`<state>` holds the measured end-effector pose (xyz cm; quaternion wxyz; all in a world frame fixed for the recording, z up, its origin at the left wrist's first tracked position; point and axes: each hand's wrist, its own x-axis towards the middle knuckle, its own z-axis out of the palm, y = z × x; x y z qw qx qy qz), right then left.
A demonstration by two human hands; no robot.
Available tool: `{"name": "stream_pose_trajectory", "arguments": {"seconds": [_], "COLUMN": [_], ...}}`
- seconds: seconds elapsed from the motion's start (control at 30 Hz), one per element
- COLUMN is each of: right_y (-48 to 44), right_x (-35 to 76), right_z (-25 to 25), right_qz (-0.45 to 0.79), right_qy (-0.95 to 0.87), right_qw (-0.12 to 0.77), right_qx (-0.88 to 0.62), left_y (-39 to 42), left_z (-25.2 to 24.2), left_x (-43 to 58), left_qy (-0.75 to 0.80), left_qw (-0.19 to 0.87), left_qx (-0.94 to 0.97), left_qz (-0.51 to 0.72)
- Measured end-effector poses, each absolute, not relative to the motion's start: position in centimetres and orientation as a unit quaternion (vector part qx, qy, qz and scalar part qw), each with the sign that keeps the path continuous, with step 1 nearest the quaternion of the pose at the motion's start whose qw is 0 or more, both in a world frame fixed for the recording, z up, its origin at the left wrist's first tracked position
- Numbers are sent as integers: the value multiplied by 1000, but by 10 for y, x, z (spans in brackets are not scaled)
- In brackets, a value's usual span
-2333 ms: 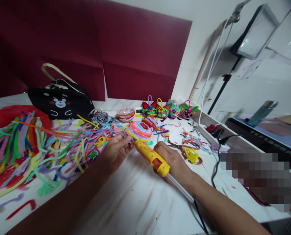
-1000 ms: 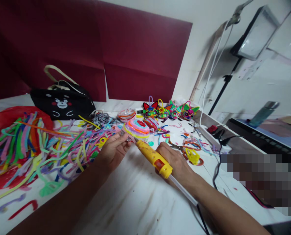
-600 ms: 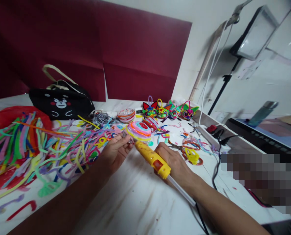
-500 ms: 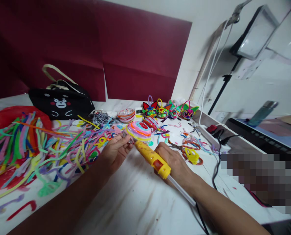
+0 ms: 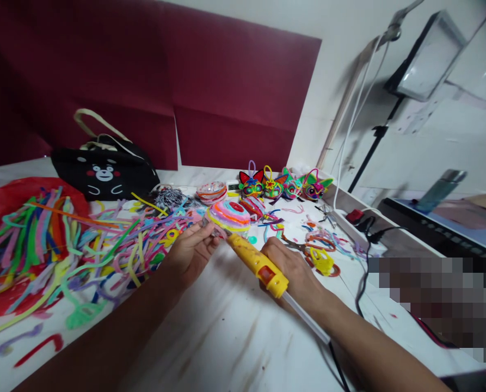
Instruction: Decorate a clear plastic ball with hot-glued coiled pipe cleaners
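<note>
A yellow hot glue gun (image 5: pixel 253 261) is in my right hand (image 5: pixel 289 272), its fingers wrapped round the handle. A white glue stick (image 5: pixel 306 316) sticks out of its back end. My left hand (image 5: pixel 194 247) pinches the near left edge of a clear half-ball (image 5: pixel 228 215) wound with pink, orange, purple and yellow fuzzy stems. The gun's nozzle points at the lower rim of this half-ball, close to my left fingertips; I cannot tell whether it touches. Behind it lie a red-striped half-ball (image 5: pixel 252 208) and a clear one with red and orange bands (image 5: pixel 211 192).
Pipe cleaners (image 5: pixel 104 239) spread over the left of the table, some on a red bag (image 5: pixel 73 188). A black bag (image 5: pixel 108 171) stands behind. Several finished animal heads (image 5: pixel 272 187) line the back. Orange-handled scissors (image 5: pixel 314 247) and a power strip (image 5: pixel 361 218) lie right.
The half-ball has shifted slightly left and tilted a little in my left hand. The glue gun stays at its lower rim, almost unmoved.
</note>
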<state>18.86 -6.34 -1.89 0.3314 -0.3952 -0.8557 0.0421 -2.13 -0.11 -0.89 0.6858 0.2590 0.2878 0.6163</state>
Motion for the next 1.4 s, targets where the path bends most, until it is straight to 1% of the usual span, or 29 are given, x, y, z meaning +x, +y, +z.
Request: {"name": "stream_pose_trajectory", "arguments": {"seconds": [0.2, 0.53, 0.8, 1.1, 1.4], "right_y": [-63, -58, -62, -60, -61], "right_x": [190, 192, 191, 191, 191], "right_z": [-19, -22, -18, -21, -20], "right_qz": [47, 41, 50, 27, 32], "right_qy": [-856, -862, -853, -863, -863], "right_qw": [330, 331, 331, 322, 321], "right_qx": [-395, -382, -401, -389, -390], "left_y": [0, 0, 1, -1, -3], "left_z": [-6, -5, -3, -5, -6], "left_x": [-23, -24, -24, -22, -21], "left_qy": [292, 287, 275, 290, 293], "left_qw": [678, 681, 682, 683, 686], "left_qx": [284, 263, 244, 264, 249], "left_qz": [613, 621, 632, 616, 617]}}
